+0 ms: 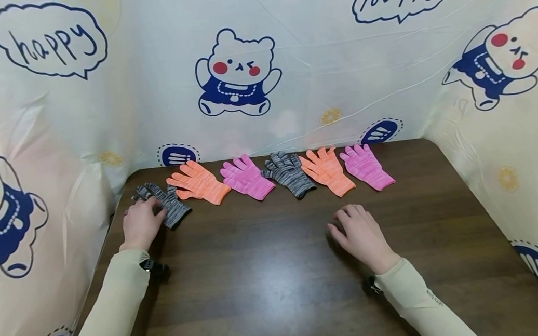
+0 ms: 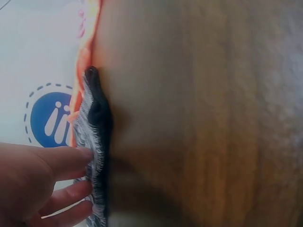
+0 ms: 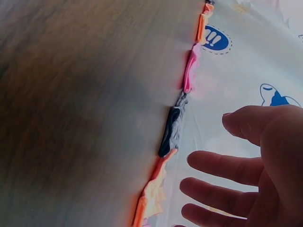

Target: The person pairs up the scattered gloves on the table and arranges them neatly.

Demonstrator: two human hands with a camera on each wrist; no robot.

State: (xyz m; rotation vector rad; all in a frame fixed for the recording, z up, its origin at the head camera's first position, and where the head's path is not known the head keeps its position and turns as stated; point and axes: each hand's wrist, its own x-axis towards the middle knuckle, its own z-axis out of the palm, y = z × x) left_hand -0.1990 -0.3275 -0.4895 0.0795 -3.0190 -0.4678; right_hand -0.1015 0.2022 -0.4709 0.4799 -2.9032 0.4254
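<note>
Left grip [image 1: 142,222] loosely spread, fingertips on the gray glove [image 1: 174,208], no pinch seen; right grip [image 1: 362,234] relaxed, holding nothing. Head view: gray glove lies on the table [image 1: 266,262], partly under the left grip and just right of it, cuff [image 1: 182,219] past the thumb side. Orange glove [image 1: 202,184] just beyond, further right. A second orange glove [image 1: 329,171] lies ahead of the right grip, apart from it. Left wrist view: fingertips meet the gray glove; knit looks thin. Probably light, limp, not fragile, not very slippery; likely to fold or drag. Best hold: pinch the cuff, right of the left grip; glove fingers would flop. Right wrist view: thumb well away from fingers, nothing between, row of gloves beyond the fingertips.
</note>
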